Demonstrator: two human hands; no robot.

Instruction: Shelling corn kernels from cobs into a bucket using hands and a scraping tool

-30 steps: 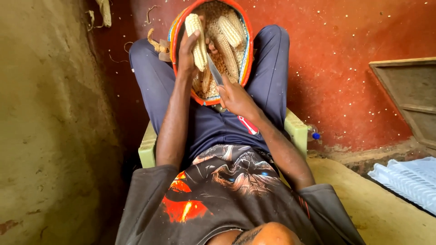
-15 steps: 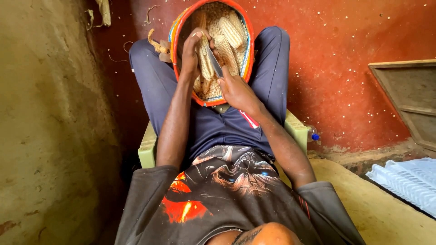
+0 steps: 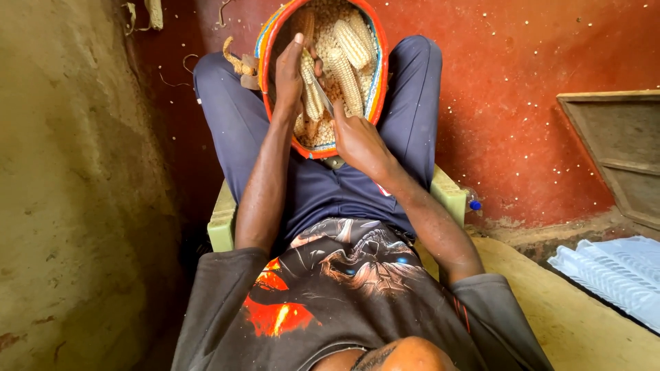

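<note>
Red-painted walls close in around a seated person with a woven basket (image 3: 375, 75) of corn on the lap. Left hand (image 3: 289, 72) is wrapped around a corn cob (image 3: 311, 93) held over the basket; right hand (image 3: 357, 141) grips a knife (image 3: 323, 99) against it. A slip could nick the left fingers (image 3: 297, 42) or scatter kernels.

A pale yellow corn cob (image 3: 311, 93) is standing lengthwise within the left hand's (image 3: 289, 75) closed grasp, its kernel rows facing the right hand (image 3: 357, 141). A slim grey knife blade (image 3: 322, 96) is sticking up out of the right hand's fist and lying against the cob's right flank. Beneath both grips an orange-rimmed woven basket (image 3: 269, 41) is resting on the lap, holding loose kernels and, just right of the blade, two more cobs (image 3: 347, 65).
</note>
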